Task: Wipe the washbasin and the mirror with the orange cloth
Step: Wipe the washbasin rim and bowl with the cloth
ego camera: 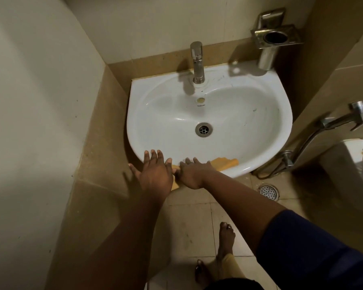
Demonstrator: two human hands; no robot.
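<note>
The white washbasin (249, 114) hangs on the tiled wall, with its drain (204, 129) in the middle and a steel tap (197, 63) at the back. The orange cloth (225, 163) lies draped over the basin's front rim. My right hand (194, 174) lies flat on the cloth and presses it onto the rim. My left hand (154, 173) is right beside it, fingers spread over the rim's left front, covering the cloth's left end. A corner of cloth hangs down between the two hands. No mirror is in view.
A steel holder (275, 38) is fixed to the wall at the back right. A hand-spray hose and valve (314, 139) hang on the right wall. A floor drain (268, 191) sits below the basin. My bare feet (224, 243) stand on the tiled floor.
</note>
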